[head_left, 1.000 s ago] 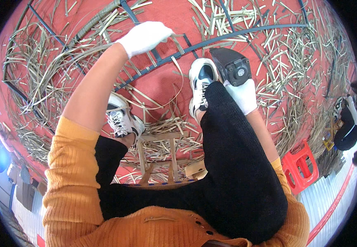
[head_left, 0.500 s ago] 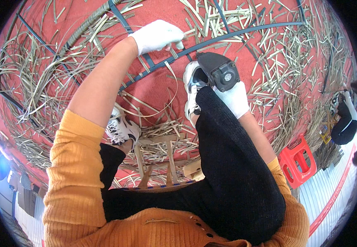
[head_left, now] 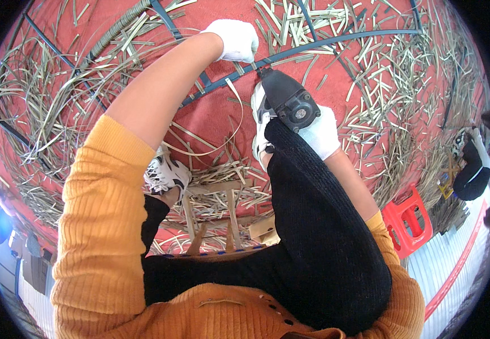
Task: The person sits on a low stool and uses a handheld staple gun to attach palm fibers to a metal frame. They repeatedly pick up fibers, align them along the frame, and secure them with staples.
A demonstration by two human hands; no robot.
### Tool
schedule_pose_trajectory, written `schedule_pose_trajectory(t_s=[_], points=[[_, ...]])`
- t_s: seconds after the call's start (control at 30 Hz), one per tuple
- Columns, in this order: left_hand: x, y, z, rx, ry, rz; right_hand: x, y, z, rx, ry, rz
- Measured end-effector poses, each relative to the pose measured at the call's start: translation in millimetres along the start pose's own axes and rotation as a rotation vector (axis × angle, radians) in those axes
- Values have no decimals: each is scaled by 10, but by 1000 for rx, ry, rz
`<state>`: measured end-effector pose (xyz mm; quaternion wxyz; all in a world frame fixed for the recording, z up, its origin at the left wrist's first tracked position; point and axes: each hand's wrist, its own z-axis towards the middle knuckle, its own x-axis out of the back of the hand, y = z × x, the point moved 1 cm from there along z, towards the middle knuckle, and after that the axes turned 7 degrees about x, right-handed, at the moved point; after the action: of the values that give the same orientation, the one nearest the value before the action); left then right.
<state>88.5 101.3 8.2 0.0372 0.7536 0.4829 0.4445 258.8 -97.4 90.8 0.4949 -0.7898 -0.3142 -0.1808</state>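
Observation:
My left hand [head_left: 238,40], in a white glove, is closed at the curved dark frame bar [head_left: 297,52]. Whatever its fingers pinch is hidden beneath the glove. My right hand [head_left: 319,133], also gloved, grips a dark air stapler [head_left: 290,101] from below, and the handle is mostly covered by the tool's body and my knee. The stapler's nose meets or nearly meets the bar just right of my left hand. A thin pale strip [head_left: 241,107] curls down from the bar, left of the stapler. Short pieces of strip are wrapped around the bar in places.
Loose cut strips [head_left: 392,107] litter the red floor covering [head_left: 211,124]. A wrapped frame tube [head_left: 117,34] runs at the upper left. My shoes [head_left: 168,176] flank the work, with a wooden stool [head_left: 231,212] beneath me. To the right stand a red plastic stool [head_left: 408,221] and another person [head_left: 474,169].
My left hand has moved right along the bar, its fingers now curled down. The stapler has tilted and shifted slightly up and left, its nose closer to the bar.

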Motion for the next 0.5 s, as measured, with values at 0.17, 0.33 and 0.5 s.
schedule_pose_trajectory(t_s=[0.17, 0.33, 0.5], points=[[-23, -7, 46, 18, -17, 33, -45, -15, 28, 2, 0, 10], [-28, -49, 22, 15, -2, 6, -40, -48, 74, -12, -21, -5], [-61, -79, 34, 9, 10, -8, -22, -79, 114, -57, -58, -7]])
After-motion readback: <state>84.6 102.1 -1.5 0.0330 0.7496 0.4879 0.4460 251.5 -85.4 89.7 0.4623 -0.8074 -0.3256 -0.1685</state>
